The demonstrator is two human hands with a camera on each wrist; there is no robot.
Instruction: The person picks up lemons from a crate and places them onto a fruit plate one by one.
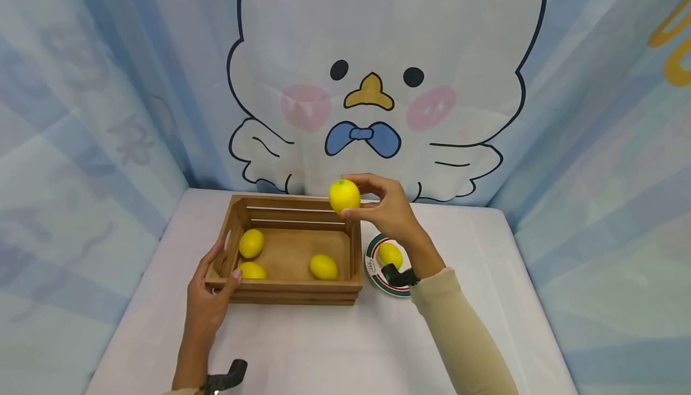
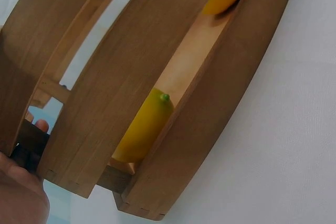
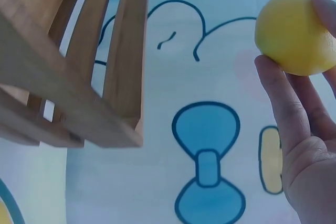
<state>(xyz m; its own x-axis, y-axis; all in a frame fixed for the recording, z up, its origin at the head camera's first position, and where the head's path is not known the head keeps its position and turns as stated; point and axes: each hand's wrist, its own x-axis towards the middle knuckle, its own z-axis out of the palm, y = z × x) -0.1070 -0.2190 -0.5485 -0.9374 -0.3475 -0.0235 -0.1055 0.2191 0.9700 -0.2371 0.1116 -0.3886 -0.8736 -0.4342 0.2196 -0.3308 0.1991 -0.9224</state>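
My right hand (image 1: 385, 209) pinches a yellow lemon (image 1: 344, 196) between thumb and fingers, above the crate's back right corner. In the right wrist view that lemon (image 3: 294, 34) sits at the fingertips, apart from the slats. With my left hand (image 1: 210, 293) I grip the left end of a slatted wooden crate (image 1: 297, 285), thumb over its front corner. Inside the crate are three lemons: one at the back left (image 1: 251, 243), one at the front left (image 1: 252, 271), one toward the right (image 1: 323, 267). Through the slats the left wrist view shows a lemon (image 2: 144, 127).
Right of the crate, a round plate (image 1: 372, 266) with a green and red rim bears another lemon (image 1: 390, 255), partly behind my right wrist. A white cloth covers the table (image 1: 335, 347). Behind it hangs a curtain (image 1: 475, 161) with a cartoon bird; more curtains flank both sides.
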